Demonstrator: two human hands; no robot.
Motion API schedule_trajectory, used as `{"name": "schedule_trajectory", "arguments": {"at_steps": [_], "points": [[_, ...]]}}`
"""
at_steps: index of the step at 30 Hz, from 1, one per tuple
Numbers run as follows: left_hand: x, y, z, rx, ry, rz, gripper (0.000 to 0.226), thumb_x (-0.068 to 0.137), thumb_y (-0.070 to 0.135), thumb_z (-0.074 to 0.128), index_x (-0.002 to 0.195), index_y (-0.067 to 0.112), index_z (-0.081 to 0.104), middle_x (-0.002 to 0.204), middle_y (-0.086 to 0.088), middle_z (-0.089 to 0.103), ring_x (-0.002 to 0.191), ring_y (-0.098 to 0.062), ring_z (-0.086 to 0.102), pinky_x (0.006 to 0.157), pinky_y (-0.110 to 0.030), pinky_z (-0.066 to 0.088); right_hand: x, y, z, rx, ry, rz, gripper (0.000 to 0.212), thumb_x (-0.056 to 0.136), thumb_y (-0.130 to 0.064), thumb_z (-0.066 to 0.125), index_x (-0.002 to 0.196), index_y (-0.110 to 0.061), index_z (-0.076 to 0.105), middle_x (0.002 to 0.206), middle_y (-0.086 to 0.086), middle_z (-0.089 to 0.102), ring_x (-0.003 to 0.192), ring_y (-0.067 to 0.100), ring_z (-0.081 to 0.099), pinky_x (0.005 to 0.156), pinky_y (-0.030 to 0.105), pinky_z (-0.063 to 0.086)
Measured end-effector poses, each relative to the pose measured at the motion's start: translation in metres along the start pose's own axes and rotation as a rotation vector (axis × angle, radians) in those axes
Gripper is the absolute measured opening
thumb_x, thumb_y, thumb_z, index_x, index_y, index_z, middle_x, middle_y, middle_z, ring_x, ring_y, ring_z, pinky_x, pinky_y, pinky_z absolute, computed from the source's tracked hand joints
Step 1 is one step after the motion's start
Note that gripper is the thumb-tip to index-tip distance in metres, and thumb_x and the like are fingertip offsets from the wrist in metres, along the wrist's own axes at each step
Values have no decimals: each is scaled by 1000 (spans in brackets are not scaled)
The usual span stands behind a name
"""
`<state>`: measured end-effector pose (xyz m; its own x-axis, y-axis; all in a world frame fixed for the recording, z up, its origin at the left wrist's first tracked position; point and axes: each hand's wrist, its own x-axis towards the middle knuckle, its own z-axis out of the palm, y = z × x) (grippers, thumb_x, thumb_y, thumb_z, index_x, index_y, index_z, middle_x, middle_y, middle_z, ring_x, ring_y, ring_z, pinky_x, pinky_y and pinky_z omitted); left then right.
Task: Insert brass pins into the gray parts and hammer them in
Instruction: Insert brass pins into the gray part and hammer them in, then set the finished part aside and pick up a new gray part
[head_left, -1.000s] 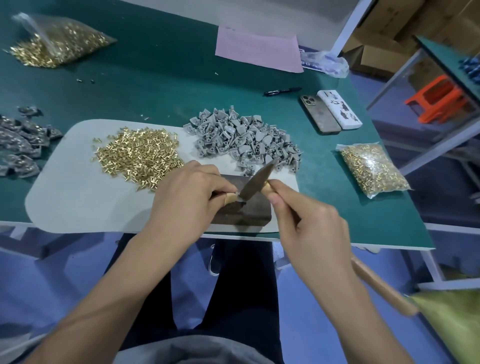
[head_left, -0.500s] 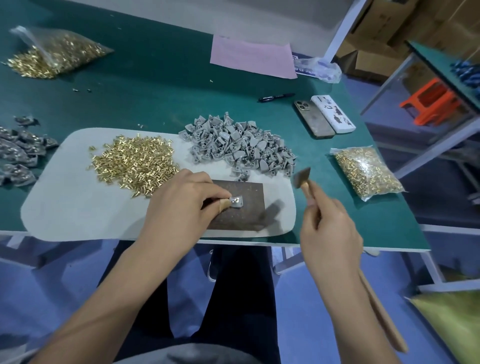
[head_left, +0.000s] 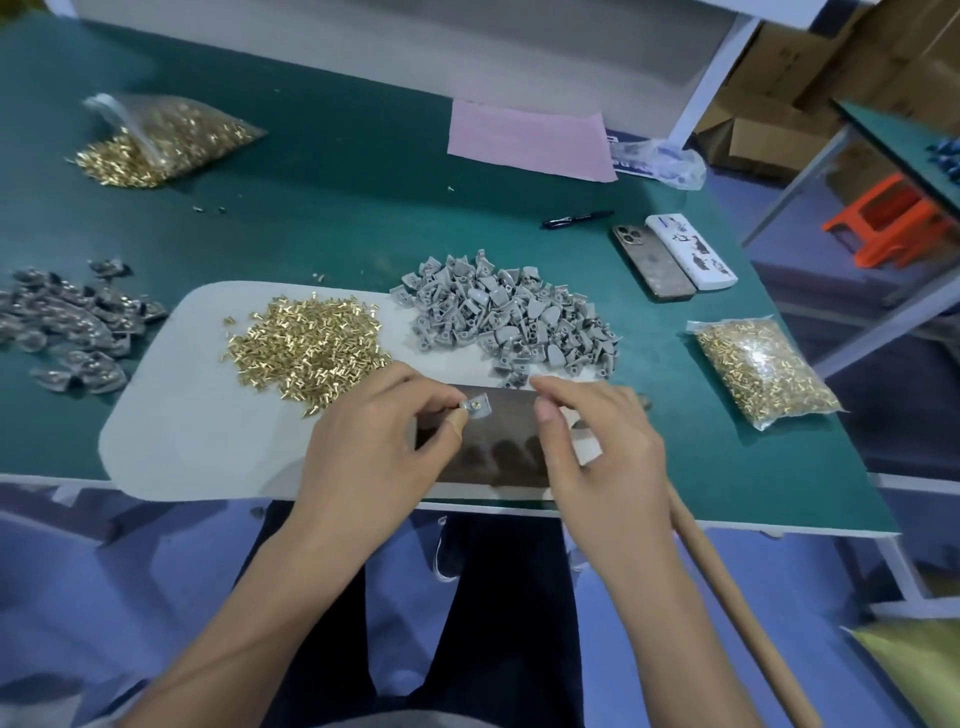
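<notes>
I see two phones (head_left: 674, 262) side by side (touching) on the green surface (head_left: 337, 208), near a pen (head_left: 575, 219) and pink sheet (head_left: 527, 140).

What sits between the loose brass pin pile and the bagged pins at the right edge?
Head view: the gray parts pile lies between the loose brass pins and the right-hand bag.

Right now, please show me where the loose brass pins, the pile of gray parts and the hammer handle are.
loose brass pins (head_left: 306, 345), head view, middle of the heap.
pile of gray parts (head_left: 506, 317), head view, centre of the pile.
hammer handle (head_left: 737, 618), head view, middle of the wooden shaft.

dim, bluish light | soft shadows | wide-angle edge warp | slight blur
</notes>
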<state>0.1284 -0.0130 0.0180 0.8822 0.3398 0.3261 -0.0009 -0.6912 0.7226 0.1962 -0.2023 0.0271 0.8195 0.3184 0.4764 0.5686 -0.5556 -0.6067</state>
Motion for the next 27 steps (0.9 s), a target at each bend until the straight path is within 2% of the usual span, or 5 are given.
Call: {"name": "schedule_trajectory", "arguments": {"at_steps": [4, 8, 11, 18, 27], "points": [[-3, -17, -18, 28, 47, -35, 10, 89, 28, 72, 97, 35, 72, 91, 18, 59, 86, -2, 56, 72, -20, 45, 19, -35, 34, 9, -154, -147, 17, 93, -22, 73, 109, -21, 77, 102, -8, 72, 99, 23, 62, 87, 47, 47], [-10, -44, -44, 32, 115, -107, 16, 90, 28, 71, 101, 39, 71, 95, 25, 64, 88, 1, 58, 74, -14, 44, 34, -63, 70, 12, -270, -168, 10, 91, -21, 76, 101, -22, 79, 99, -8, 72, 98, 21, 62, 90, 49, 47], [-19, -65, -65, 73, 161, -217, 17, 89, 32, 70, 104, 41, 70, 97, 30, 67, 89, 3, 58, 74, -14, 45, 38, -85, 102, 47, -397, -169, 10, 91, -22, 74, 100, -26, 76, 97, -11, 70, 97, 18, 61, 94, 47, 47], [-44, -107, -110, 274, 349, -418, 11, 83, 33, 74, 93, 35, 71, 79, 19, 64, 79, -8, 57, 63, -29, 45, 35, -137, 178, 53, -614, -137, 8, 94, -25, 67, 95, -30, 73, 96, -15, 67, 93, 11, 58, 82, 38, 51], [-43, -144, -132, 417, 354, -499, 10, 87, 37, 72, 94, 30, 74, 88, 10, 64, 90, -18, 52, 68, -34, 45, 44, -164, 230, -14, -695, -93, 8, 94, -33, 65, 99, -33, 73, 99, -15, 71, 94, 10, 65, 78, 34, 55]]}}
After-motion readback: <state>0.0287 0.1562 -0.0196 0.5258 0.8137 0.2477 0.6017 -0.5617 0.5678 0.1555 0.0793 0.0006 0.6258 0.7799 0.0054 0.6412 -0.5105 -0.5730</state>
